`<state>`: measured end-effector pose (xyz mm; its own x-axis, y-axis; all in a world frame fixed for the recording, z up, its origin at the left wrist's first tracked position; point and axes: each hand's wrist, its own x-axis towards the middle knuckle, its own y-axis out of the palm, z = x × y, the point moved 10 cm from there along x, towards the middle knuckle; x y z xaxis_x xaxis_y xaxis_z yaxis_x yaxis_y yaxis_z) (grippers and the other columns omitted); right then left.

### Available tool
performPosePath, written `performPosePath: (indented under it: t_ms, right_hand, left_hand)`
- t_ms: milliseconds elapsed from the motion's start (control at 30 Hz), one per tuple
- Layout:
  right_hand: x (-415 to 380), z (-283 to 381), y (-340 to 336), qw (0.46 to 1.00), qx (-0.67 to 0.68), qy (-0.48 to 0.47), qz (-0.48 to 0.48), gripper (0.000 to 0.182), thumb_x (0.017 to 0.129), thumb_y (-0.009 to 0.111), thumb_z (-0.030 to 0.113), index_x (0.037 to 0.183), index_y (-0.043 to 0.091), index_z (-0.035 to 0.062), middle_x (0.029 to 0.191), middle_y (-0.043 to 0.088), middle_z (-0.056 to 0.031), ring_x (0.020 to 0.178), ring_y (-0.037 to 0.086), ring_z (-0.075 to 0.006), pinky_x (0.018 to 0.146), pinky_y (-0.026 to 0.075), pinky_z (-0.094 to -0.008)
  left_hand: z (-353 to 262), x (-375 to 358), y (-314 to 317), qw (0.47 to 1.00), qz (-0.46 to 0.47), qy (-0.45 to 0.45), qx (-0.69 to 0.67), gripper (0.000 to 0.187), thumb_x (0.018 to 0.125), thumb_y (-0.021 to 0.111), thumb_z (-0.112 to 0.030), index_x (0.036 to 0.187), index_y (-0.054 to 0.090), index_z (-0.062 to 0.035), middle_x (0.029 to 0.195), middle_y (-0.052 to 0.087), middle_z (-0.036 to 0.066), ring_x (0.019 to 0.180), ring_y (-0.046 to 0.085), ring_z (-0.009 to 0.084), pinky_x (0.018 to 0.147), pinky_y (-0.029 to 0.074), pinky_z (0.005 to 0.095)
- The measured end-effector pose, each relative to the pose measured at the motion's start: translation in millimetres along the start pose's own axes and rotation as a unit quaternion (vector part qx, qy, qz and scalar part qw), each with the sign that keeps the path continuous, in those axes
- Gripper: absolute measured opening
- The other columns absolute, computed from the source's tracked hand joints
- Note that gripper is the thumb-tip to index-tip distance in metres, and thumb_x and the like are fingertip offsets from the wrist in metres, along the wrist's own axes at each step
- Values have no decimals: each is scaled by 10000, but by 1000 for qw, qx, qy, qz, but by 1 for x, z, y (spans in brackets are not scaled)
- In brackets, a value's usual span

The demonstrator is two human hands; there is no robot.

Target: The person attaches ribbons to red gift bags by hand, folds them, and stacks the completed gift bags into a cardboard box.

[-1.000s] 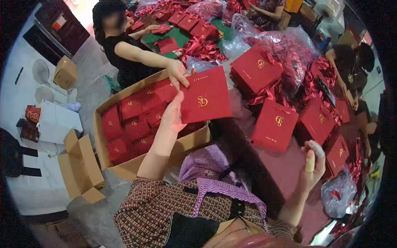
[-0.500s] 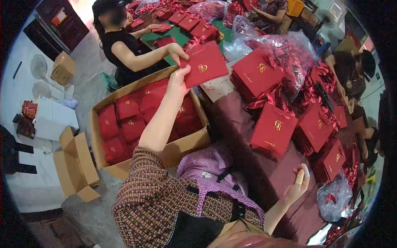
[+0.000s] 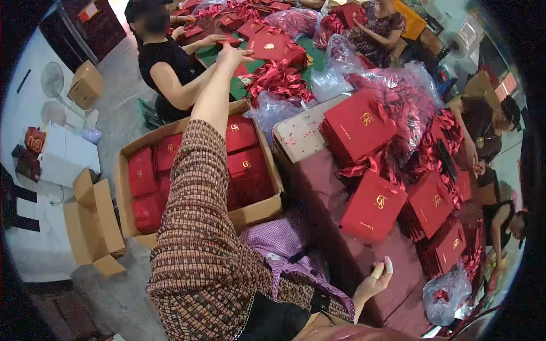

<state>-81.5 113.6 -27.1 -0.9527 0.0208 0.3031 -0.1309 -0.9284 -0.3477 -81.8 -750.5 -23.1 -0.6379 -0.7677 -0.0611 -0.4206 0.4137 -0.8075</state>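
My left hand [image 3: 232,58] reaches far forward over the cardboard box [image 3: 259,215], its fingers on the left edge of a red bag [image 3: 284,48] with a gold logo. That bag lies at or just above a stack on the green table. Beside my left hand is a co-worker's bare arm [image 3: 173,85], partly hidden behind my forearm. My right hand [image 3: 374,281] is low on the right over the dark red cloth [image 3: 335,227], empty, fingers loosely bent and apart, one fingertip wrapped in white. Just above it stands a stack of red bags [image 3: 372,207].
Packed red bags [image 3: 249,165] fill the box. More stacks [image 3: 429,204] and ribbon-filled plastic [image 3: 404,96] lie on the right. A pale board [image 3: 298,133] is beside the box. An empty carton [image 3: 94,227] stands on the floor. Several people work around the tables.
My left hand has moved forward and up with the red bag, away from over the box. The co-worker's hand no longer shows on that bag. My right hand has shifted left and down.
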Motion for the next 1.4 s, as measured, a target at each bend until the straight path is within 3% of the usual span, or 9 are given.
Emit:
performPosePath:
  t_ms: [133, 400, 600, 633, 833, 933, 1133, 1200, 1400]
  right_hand:
    - [1, 0, 2, 1000, -15, 0, -7, 222, 933, 481, 42, 1119, 567, -46, 964, 608, -83, 749, 539, -127, 708, 472, -255]
    - [-1, 9, 2, 998, -36, -6, -49, 206, 915, 523, 41, 1100, 605, 8, 931, 605, -45, 732, 521, -101, 680, 447, -227]
    - [-1, 12, 4, 998, -17, 17, -50, 205, 917, 510, 16, 1104, 593, -7, 1020, 622, -62, 758, 552, -101, 716, 472, -232]
    - [0, 5, 1, 999, -11, -11, -40, 205, 916, 518, 17, 1107, 589, -10, 1023, 622, -64, 760, 556, -107, 718, 474, -236]
    - [1, 10, 0, 998, 41, 25, -32, 199, 893, 536, -5, 1084, 593, -16, 985, 608, -57, 783, 568, -97, 713, 489, -235]
    - [3, 15, -2, 998, 33, -11, -46, 178, 879, 549, -14, 1046, 606, -1, 887, 601, -52, 740, 562, -99, 663, 473, -228]
    - [-3, 11, -5, 993, 95, 42, -54, 194, 906, 541, 39, 1088, 599, 5, 980, 616, -46, 797, 562, -92, 714, 472, -231]
    - [-5, 1, -4, 985, 153, 74, -28, 211, 916, 530, 55, 1109, 585, -9, 976, 614, -53, 809, 576, -108, 751, 474, -240]
    - [21, 16, -8, 987, 128, 89, 34, 253, 926, 517, 64, 1163, 559, -15, 1031, 610, -67, 889, 577, -123, 814, 462, -257]
  left_hand:
    - [-36, -8, -43, 979, -188, 8, 75, 403, 855, 477, -217, 1213, 369, -65, 1103, 593, 282, 1052, 576, 407, 855, 461, 515]
    - [-67, -11, 30, 974, -14, 3, 226, 433, 882, 413, -163, 1314, 425, -184, 1207, 569, 201, 1113, 550, 386, 914, 447, 486]
    - [-107, -7, 121, 968, -29, 240, 70, 298, 867, 465, -190, 1133, 557, -93, 977, 632, 233, 855, 645, 335, 795, 483, 471]
    - [-120, -28, 122, 987, 80, 86, 113, 330, 838, 478, -131, 1160, 544, -96, 967, 630, 241, 847, 644, 351, 796, 485, 470]
    - [-310, -136, 89, 854, -119, 506, -22, 479, 873, 485, -143, 1347, 414, -157, 1016, 619, 241, 902, 613, 408, 737, 498, 465]
    - [-415, -301, 111, 880, 115, 461, -4, 471, 897, 510, -250, 1352, 406, -182, 1052, 612, 222, 959, 590, 408, 782, 478, 455]
    - [-453, -504, 193, 681, 394, 616, 23, 341, 893, 494, -368, 1002, 492, -45, 792, 613, 244, 806, 599, 445, 697, 473, 527]
    - [-426, -531, 188, 636, 436, 636, -10, 429, 892, 504, -382, 1166, 490, -52, 830, 622, 250, 796, 605, 433, 698, 475, 517]
    - [-328, -473, 179, 811, 328, 415, -248, 284, 852, 604, -181, 1062, 585, 10, 904, 636, 187, 812, 640, 288, 707, 499, 374]
